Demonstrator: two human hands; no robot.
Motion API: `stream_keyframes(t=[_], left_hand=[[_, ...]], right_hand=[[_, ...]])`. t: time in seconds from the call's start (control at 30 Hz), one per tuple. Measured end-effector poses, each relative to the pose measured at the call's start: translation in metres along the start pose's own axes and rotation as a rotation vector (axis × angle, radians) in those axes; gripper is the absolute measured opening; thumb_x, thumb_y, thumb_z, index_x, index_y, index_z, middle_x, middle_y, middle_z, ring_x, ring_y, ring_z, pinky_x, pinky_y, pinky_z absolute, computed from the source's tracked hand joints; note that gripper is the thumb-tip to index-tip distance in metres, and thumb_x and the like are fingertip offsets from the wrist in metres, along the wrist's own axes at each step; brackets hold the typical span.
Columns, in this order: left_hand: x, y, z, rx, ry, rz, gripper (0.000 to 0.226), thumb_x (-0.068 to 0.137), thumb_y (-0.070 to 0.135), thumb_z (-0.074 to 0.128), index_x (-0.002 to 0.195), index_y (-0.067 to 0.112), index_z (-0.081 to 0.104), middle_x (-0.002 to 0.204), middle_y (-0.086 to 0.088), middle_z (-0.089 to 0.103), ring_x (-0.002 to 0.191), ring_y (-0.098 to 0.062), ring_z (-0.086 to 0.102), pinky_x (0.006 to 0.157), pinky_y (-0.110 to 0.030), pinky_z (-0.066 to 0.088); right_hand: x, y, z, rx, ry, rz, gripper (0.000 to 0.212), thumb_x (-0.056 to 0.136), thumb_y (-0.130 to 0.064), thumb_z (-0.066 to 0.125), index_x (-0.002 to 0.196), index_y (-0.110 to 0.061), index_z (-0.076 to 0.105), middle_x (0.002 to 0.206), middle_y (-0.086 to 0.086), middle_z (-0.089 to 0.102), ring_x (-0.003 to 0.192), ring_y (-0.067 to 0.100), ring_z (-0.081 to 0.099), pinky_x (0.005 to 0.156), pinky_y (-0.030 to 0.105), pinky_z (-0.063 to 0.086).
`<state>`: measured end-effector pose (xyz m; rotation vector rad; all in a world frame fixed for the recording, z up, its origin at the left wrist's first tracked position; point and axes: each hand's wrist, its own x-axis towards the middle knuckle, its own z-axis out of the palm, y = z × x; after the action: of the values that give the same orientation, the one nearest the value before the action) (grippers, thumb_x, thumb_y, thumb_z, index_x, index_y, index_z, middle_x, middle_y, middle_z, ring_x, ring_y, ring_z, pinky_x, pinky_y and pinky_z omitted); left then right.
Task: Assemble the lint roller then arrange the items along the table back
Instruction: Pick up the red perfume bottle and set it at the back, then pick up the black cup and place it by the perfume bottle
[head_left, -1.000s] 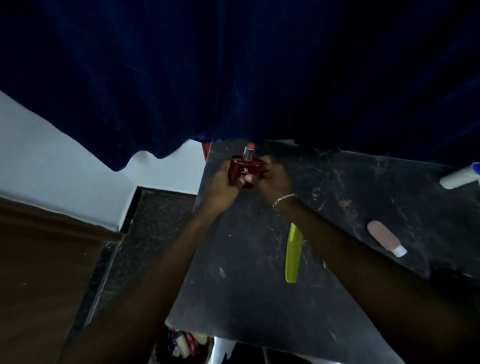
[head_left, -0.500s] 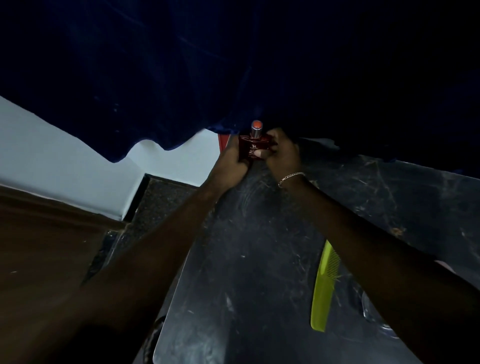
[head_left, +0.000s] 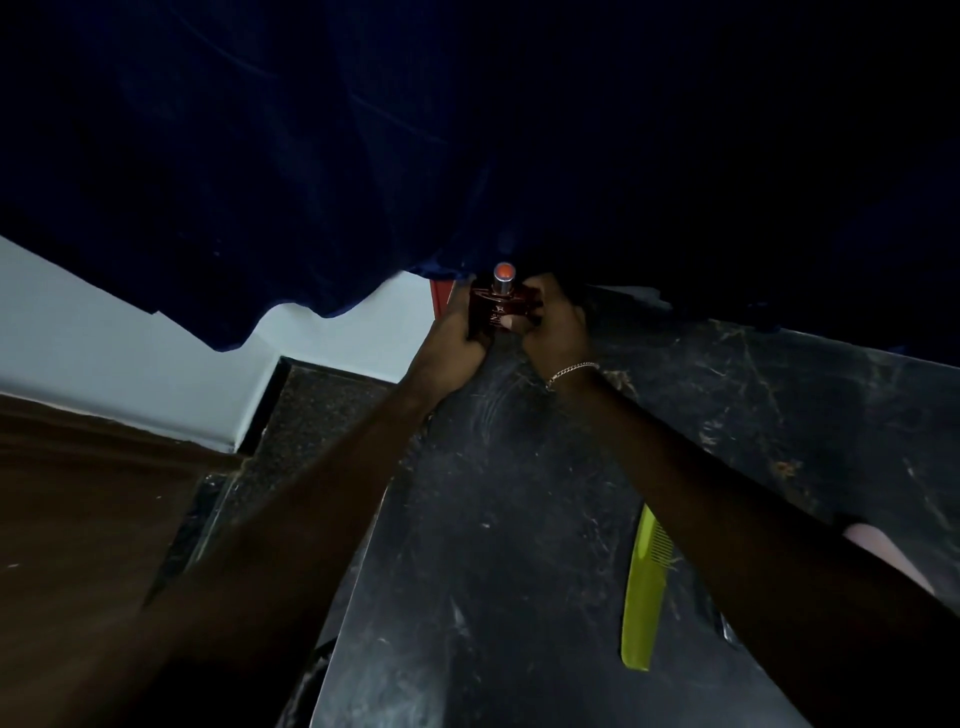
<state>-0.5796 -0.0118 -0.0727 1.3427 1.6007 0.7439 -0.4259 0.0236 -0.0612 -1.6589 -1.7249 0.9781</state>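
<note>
Red glass, dark and glossy, sits between the fingers of both hands: a small square bottle with a silver neck and a round orange-red cap on top. The left hand wraps the bottle's left side with curled fingers. The right hand curls round its right side, thumb laid across the front face just under a pale logo. The bottle stands upright. Its glass is too dark to show whether there is liquid inside, and whether its base touches the surface below cannot be told.

Just below the bottle, a thin chain bracelet circles the right wrist. Beneath and nearer than the bottle spreads a black, scratched stone counter, with the bottle at its far left corner. Well nearer than the bottle and to its right, a yellow-green comb lies flat on the counter, partly under the right forearm. Farther right, a pale pink thing shows past that arm, mostly hidden.

Directly above the bottle hangs a deep blue curtain, its hem almost meeting the cap. Left of the bottle are a narrow red strip and a white wall.
</note>
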Motion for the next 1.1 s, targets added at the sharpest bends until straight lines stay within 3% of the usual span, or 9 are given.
stream_keyframes(t=[0.07,0.17,0.27,0.37,0.47,0.6,0.77,0.9,1.1], left_hand=[[-0.004,-0.001,-0.002,0.032,0.013,0.011,0.082,0.093,0.018,0.062,0.162,0.035,0.020,0.160,0.000,0.047,0.140,-0.015,0.049,0.113,-0.030,0.035],[-0.015,-0.002,-0.011,0.058,0.013,-0.007,0.088,0.096,0.015,0.065,0.164,0.039,0.013,0.167,0.002,0.036,0.152,-0.021,0.039,0.125,-0.043,0.033],[-0.036,0.001,-0.023,0.073,0.015,-0.004,0.086,0.095,0.027,0.065,0.161,0.049,0.014,0.165,0.005,0.038,0.148,-0.016,0.041,0.122,-0.046,0.037],[-0.062,0.007,-0.030,0.106,0.030,0.024,0.076,0.095,0.041,0.063,0.156,0.053,0.019,0.162,0.007,0.039,0.135,-0.003,0.038,0.117,-0.041,0.038],[-0.092,0.014,-0.030,0.267,0.012,0.127,0.077,0.098,0.049,0.056,0.161,0.043,0.014,0.165,0.005,0.032,0.147,-0.014,0.038,0.119,-0.043,0.038],[-0.134,0.027,-0.020,0.565,0.056,0.256,0.077,0.104,0.059,0.041,0.166,0.030,0.006,0.176,0.001,0.008,0.162,-0.018,0.006,0.130,-0.045,0.015],[-0.184,0.053,0.001,0.745,0.063,0.425,0.076,0.105,0.061,0.034,0.167,0.025,0.010,0.176,-0.004,0.006,0.164,-0.021,-0.003,0.131,-0.049,0.010],[-0.218,0.071,0.030,0.830,0.035,0.518,0.075,0.106,0.062,0.026,0.168,0.023,0.006,0.177,-0.005,0.001,0.163,-0.022,-0.009,0.131,-0.049,0.003],[-0.249,0.084,0.083,0.817,-0.072,0.614,0.075,0.107,0.059,0.032,0.168,0.024,0.006,0.177,-0.003,-0.002,0.163,-0.023,-0.010,0.131,-0.051,0.006]], right_hand=[[-0.004,-0.004,-0.005,0.014,-0.039,0.032,0.059,0.081,-0.013,0.077,0.134,-0.018,0.050,0.127,0.005,0.065,0.118,0.025,0.063,0.101,0.047,0.052],[-0.014,-0.010,-0.016,0.033,-0.077,0.077,0.077,0.081,-0.012,0.078,0.147,-0.019,0.040,0.144,0.008,0.054,0.133,0.028,0.053,0.111,0.047,0.045],[-0.030,-0.012,-0.029,-0.022,-0.058,0.066,0.084,0.080,-0.016,0.080,0.151,-0.015,0.036,0.150,0.009,0.047,0.139,0.027,0.047,0.113,0.031,0.035],[-0.055,-0.013,-0.043,-0.064,-0.047,0.052,0.088,0.082,-0.027,0.080,0.154,-0.014,0.031,0.156,0.011,0.037,0.143,0.027,0.040,0.110,0.028,0.032],[-0.089,-0.012,-0.059,-0.139,-0.029,-0.010,0.087,0.086,-0.041,0.073,0.155,-0.014,0.028,0.159,0.011,0.034,0.145,0.027,0.037,0.118,0.036,0.033],[-0.146,-0.013,-0.080,-0.306,0.013,-0.089,0.081,0.092,-0.054,0.058,0.156,-0.016,0.025,0.161,0.009,0.031,0.148,0.029,0.032,0.119,0.052,0.032],[-0.217,-0.014,-0.104,-0.453,0.051,-0.149,0.081,0.095,-0.062,0.045,0.159,-0.020,0.017,0.167,0.001,0.016,0.155,0.020,0.014,0.116,0.047,0.029],[-0.266,-0.008,-0.125,-0.503,0.096,-0.155,0.081,0.095,-0.066,0.040,0.159,-0.023,0.014,0.168,-0.004,0.010,0.156,0.015,0.010,0.115,0.042,0.028],[-0.323,0.016,-0.167,-0.558,0.198,-0.112,0.079,0.096,-0.064,0.035,0.158,-0.017,0.022,0.166,0.001,0.020,0.156,0.017,0.014,0.117,0.045,0.035]])
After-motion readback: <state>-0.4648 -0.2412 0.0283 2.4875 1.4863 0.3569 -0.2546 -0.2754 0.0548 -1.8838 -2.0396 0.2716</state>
